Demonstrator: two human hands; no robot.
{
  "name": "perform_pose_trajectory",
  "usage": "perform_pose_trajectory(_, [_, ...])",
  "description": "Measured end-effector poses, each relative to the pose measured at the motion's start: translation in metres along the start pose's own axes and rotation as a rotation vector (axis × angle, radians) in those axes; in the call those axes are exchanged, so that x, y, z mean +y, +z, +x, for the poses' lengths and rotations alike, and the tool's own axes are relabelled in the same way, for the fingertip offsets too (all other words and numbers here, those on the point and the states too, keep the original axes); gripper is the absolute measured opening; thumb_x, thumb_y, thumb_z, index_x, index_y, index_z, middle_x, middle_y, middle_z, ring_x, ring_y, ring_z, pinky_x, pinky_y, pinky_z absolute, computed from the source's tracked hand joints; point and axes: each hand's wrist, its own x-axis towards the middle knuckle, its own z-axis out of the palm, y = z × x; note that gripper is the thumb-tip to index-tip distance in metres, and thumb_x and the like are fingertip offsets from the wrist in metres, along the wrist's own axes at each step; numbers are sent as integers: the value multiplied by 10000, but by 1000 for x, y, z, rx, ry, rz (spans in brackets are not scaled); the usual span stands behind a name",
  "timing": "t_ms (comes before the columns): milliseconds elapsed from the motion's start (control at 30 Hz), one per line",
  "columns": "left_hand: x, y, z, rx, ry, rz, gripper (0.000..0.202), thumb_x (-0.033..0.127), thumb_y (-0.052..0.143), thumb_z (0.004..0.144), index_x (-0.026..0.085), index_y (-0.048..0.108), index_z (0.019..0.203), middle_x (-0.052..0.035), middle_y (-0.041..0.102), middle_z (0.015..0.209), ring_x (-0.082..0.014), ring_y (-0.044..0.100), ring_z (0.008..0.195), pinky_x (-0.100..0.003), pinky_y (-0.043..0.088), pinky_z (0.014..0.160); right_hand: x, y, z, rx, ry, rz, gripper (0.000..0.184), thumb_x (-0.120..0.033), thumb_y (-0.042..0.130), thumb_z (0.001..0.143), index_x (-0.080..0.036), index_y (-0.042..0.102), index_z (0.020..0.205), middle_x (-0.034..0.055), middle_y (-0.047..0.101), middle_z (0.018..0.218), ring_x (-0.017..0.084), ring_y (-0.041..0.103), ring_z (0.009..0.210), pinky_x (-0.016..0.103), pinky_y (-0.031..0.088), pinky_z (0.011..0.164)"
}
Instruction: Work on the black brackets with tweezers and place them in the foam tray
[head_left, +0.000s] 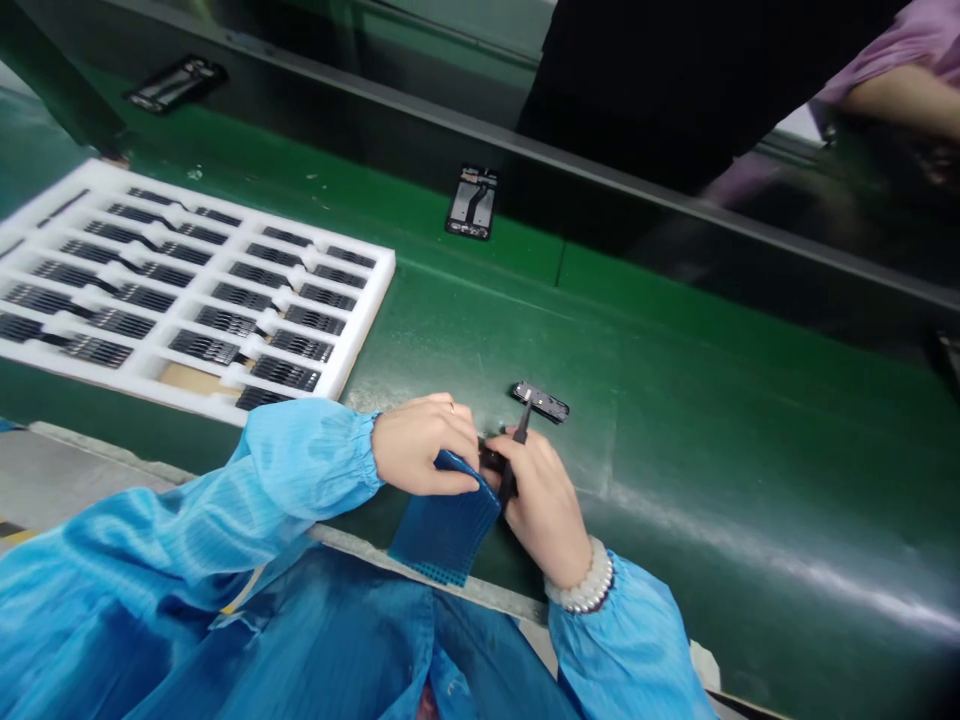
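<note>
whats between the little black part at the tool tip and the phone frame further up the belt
Nothing: in the head view, only bare green belt runs from the small black part up to the phone frame.

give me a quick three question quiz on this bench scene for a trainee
1. True or false: the white foam tray lies on the green belt, on the same side as the left hand.
2. Multiple choice: the left hand holds A) a blue sheet, B) a red cloth, C) a roll of tape.
3. Fill in: the small part at the tip of the black tool held in the right hand is ___ in colour.

Key: 1 true; 2 A; 3 black.
</note>
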Motion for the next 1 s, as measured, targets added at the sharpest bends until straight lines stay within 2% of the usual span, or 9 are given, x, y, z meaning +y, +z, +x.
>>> perform_pose_trajectory(100, [-3,-1,-1,-48,-21,-13,100,299,623,810,218,675,781,33,710,786,-104,613,761,-243,360,724,-4,1,8,-12,-29,-77,122,-161,504,869,-185,568,970,95,646,882,240,582,870,367,506,732])
perform_pose_trajectory(200, [-8,2,-1,-62,-69,13,101,321,654,796,238,682,847,44,717,841,-108,641,794,-228,385,740,0,-2,10,-3,-37,-55,122,-156,522,843,-174,542,963,78,623,826,221,579,797,340,502,695])
perform_pose_trajectory(333, [-13,5,2,-81,-139,104,135,335,672,790,250,695,892,35,716,859,-130,651,823,-229,418,744,20,-17,14,74,46,25,176,-192,554,819,-200,507,988,55,612,867,189,604,814,306,504,718])
perform_pose_trajectory(433, [-15,8,4,-61,-172,210,234,371,687,783,240,687,977,8,711,905,-160,636,876,-252,435,768,40,-29,21,171,112,-25,192,-245,572,810,-215,504,987,56,613,898,199,612,848,328,502,750])
perform_pose_trajectory(567, [-18,10,4,17,-204,274,489,462,713,740,203,613,1143,-31,685,998,-191,615,941,-284,452,796,63,-34,29,162,106,-50,197,-267,572,807,-216,505,985,63,612,903,218,604,883,351,499,770])
perform_pose_trajectory(700, [-19,9,4,138,-201,265,636,566,678,726,175,553,1213,-74,639,1105,-222,586,1013,-337,450,868,72,-28,30,110,114,-37,316,-316,607,797,-206,495,1071,95,609,1020,245,585,976,387,491,825])
perform_pose_trajectory(767, [-18,7,4,218,-203,257,596,549,645,768,168,547,1215,-87,631,1118,-225,576,1026,-357,447,885,73,-25,30,64,111,-44,305,-312,588,815,-207,496,1086,96,614,1027,246,592,971,387,493,819])
perform_pose_trajectory(900, [-14,6,8,381,-208,188,359,388,600,851,169,599,1136,-77,648,1075,-211,579,1009,-372,451,903,68,-22,31,16,65,-173,171,-250,502,857,-191,534,1014,97,632,912,234,616,839,360,502,734])
perform_pose_trajectory(1000, [-11,12,15,462,-292,-54,336,325,612,835,152,603,1123,-82,652,1058,-167,615,881,-332,504,825,62,-23,31,27,24,-222,151,-248,467,868,-187,529,991,89,648,867,226,637,787,334,509,684])
